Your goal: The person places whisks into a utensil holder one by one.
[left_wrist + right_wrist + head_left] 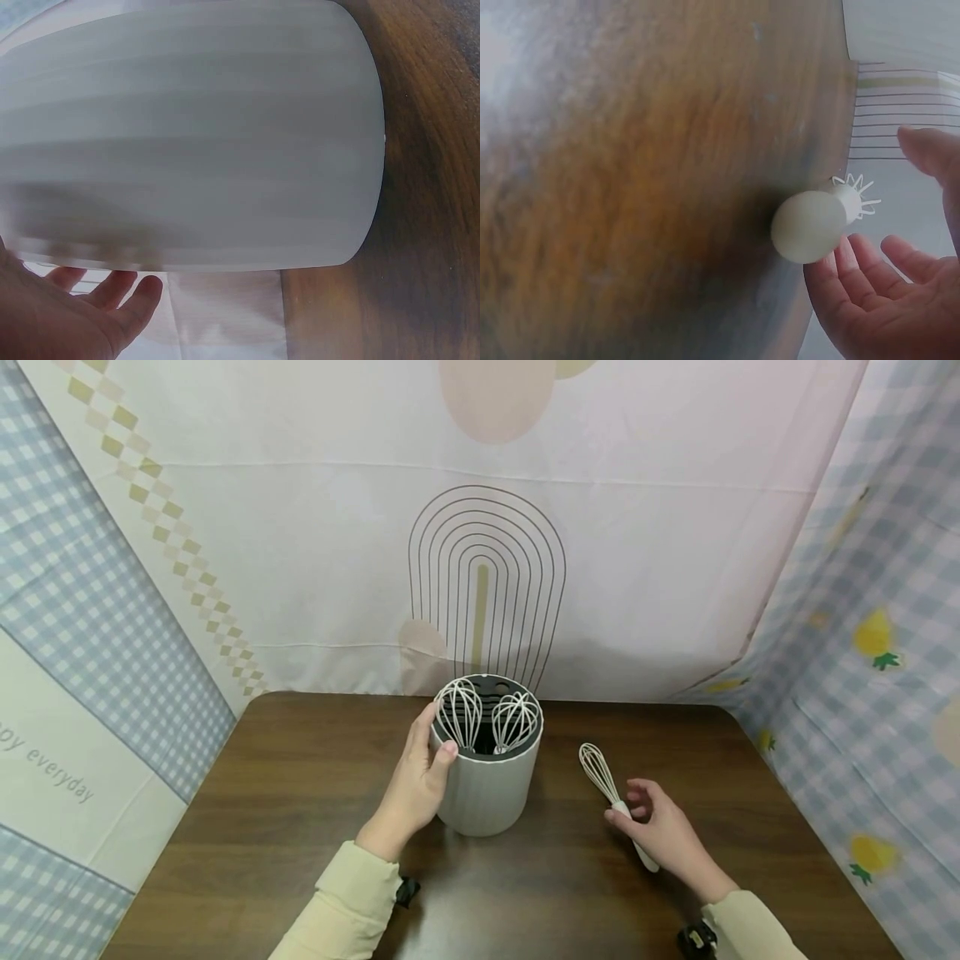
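Note:
A light grey, ribbed utensil holder (487, 797) with a dark slotted top stands upright on the table. Two whisks, a left one (459, 714) and a right one (515, 722), stand in it with their wire loops up. My left hand (412, 781) grips the holder's left side near the rim, thumb at the front and fingers farther back. To the right, a smaller whisk (600, 772) lies slantwise, its pale handle (808, 226) toward me. My right hand (663, 831) is at that handle, fingers beside it and thumb apart; whether the fingertips touch it is unclear.
The brown wooden table (315, 777) meets a patterned cloth backdrop (337, 568) at its far edge. Checked blue cloths hang along both sides, the right one (847, 735) with yellow fruit prints. Dark devices sit at both wrists.

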Demonstrator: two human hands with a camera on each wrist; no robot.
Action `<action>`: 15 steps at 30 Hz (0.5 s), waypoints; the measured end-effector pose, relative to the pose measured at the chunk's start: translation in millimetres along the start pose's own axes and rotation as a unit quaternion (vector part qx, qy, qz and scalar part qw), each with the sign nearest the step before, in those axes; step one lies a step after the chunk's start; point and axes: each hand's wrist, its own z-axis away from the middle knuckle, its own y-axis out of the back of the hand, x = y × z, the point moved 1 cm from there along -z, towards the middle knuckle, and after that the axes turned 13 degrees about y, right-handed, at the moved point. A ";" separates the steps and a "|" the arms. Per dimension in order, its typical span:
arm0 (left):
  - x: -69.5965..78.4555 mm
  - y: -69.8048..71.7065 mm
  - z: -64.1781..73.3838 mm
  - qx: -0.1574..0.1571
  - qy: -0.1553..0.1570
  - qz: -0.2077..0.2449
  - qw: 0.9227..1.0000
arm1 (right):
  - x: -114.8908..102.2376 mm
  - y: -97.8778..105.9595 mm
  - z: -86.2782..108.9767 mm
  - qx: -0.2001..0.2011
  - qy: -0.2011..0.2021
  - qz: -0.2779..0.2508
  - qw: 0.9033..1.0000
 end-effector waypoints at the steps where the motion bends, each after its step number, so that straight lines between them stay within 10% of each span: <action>1: 0.1 0.0 0.0 0.000 0.001 0.000 1.000 | 0.0 -0.5 0.2 -0.003 -0.002 -0.002 1.000; 15: 2.0 0.7 0.8 -0.003 0.005 0.001 1.000 | 5.9 -4.4 -0.3 -0.021 -0.012 -0.018 1.000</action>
